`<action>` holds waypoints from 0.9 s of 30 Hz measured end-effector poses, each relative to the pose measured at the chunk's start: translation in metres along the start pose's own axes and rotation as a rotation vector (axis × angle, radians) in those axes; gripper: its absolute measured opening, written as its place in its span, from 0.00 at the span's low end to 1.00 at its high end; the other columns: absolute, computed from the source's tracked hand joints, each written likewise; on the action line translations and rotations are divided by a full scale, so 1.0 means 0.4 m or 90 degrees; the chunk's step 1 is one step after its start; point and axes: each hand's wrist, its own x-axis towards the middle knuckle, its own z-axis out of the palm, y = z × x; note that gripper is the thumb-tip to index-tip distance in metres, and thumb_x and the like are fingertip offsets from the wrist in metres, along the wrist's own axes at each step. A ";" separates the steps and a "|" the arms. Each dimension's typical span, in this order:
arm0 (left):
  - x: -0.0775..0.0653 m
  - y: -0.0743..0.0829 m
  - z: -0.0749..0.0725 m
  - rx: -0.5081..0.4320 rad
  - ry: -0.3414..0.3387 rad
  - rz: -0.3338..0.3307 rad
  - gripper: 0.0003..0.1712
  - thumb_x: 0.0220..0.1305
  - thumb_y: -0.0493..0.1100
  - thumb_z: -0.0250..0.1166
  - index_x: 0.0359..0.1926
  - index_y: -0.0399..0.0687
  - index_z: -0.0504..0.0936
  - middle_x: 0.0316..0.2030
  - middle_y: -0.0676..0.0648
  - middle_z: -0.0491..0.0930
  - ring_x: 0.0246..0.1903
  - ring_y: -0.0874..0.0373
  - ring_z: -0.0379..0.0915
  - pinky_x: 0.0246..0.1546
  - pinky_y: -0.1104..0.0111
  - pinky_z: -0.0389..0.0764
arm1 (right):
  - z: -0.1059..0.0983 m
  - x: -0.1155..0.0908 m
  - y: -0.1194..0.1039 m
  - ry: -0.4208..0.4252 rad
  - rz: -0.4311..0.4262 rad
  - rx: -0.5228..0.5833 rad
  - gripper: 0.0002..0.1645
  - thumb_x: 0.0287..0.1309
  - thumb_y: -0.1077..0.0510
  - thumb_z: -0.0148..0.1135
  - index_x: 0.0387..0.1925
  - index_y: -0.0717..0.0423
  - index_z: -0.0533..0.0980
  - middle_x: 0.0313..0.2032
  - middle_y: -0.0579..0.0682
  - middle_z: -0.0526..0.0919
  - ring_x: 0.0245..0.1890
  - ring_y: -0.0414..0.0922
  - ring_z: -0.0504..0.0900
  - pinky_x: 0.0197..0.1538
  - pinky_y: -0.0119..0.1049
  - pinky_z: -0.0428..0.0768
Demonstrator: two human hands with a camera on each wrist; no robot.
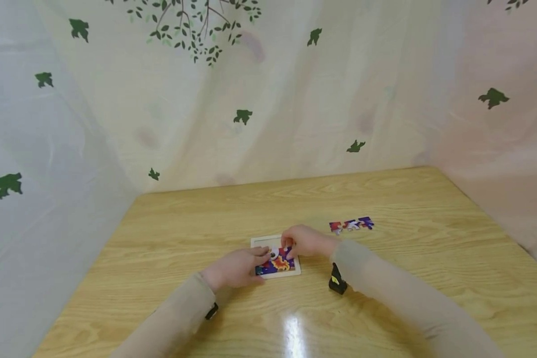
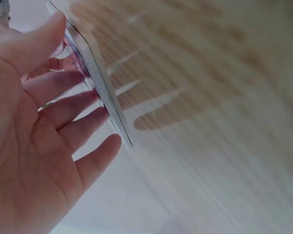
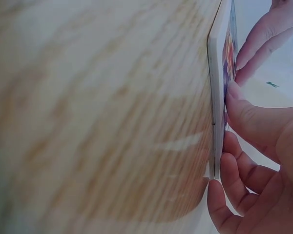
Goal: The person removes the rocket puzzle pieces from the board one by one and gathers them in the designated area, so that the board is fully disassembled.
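A shallow puzzle tray (image 1: 268,241) with a pale rim lies on the table, its nearer part filled by a colourful jigsaw picture (image 1: 279,264) in purple, orange and red. My left hand (image 1: 237,267) rests at the tray's left side, its fairly straight fingers touching the picture and the edge. At the right side, my right hand (image 1: 306,240) pinches a puzzle piece at the picture's upper right, mostly covered by the fingers. In the right wrist view the thumb (image 3: 241,105) lies against the picture face, with the other fingers bent by the tray's edge.
Several joined or closely laid puzzle pieces (image 1: 351,225) lie on the wooden table (image 1: 197,214), beyond the right hand. A pale curtain (image 1: 286,139) printed with leaves surrounds the table's back and sides. Each wrist wears a dark device.
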 end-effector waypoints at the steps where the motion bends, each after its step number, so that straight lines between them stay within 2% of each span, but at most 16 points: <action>1: 0.001 0.000 0.001 -0.004 -0.003 0.001 0.37 0.62 0.54 0.63 0.66 0.42 0.66 0.69 0.42 0.60 0.65 0.47 0.63 0.64 0.59 0.68 | 0.000 0.000 0.001 0.001 -0.003 0.000 0.06 0.53 0.61 0.68 0.33 0.55 0.78 0.27 0.45 0.74 0.28 0.39 0.69 0.35 0.31 0.70; 6: 0.006 0.000 0.003 -0.005 -0.006 0.012 0.34 0.62 0.54 0.63 0.66 0.46 0.68 0.69 0.42 0.61 0.65 0.47 0.62 0.63 0.59 0.69 | 0.000 0.000 0.004 0.003 -0.016 -0.003 0.06 0.53 0.62 0.68 0.32 0.56 0.77 0.26 0.46 0.74 0.27 0.38 0.69 0.34 0.30 0.70; 12: 0.009 0.002 0.005 0.012 -0.015 0.011 0.33 0.62 0.53 0.63 0.66 0.49 0.69 0.70 0.42 0.60 0.67 0.48 0.60 0.64 0.58 0.67 | 0.000 0.001 0.005 -0.007 -0.002 0.005 0.07 0.53 0.62 0.68 0.34 0.54 0.78 0.28 0.45 0.75 0.28 0.38 0.70 0.36 0.31 0.71; 18: 0.010 0.013 0.002 0.034 -0.020 0.003 0.33 0.62 0.53 0.63 0.66 0.49 0.69 0.69 0.42 0.60 0.66 0.46 0.60 0.65 0.57 0.66 | -0.004 0.001 0.001 -0.017 0.000 -0.002 0.08 0.54 0.61 0.68 0.36 0.52 0.78 0.29 0.44 0.76 0.28 0.38 0.70 0.36 0.31 0.71; 27: 0.009 0.017 0.002 0.019 -0.024 -0.004 0.32 0.63 0.52 0.62 0.66 0.48 0.68 0.70 0.42 0.58 0.68 0.46 0.58 0.65 0.56 0.65 | -0.005 0.004 -0.001 -0.034 0.006 0.009 0.08 0.54 0.61 0.67 0.36 0.52 0.77 0.29 0.44 0.75 0.28 0.38 0.69 0.35 0.30 0.70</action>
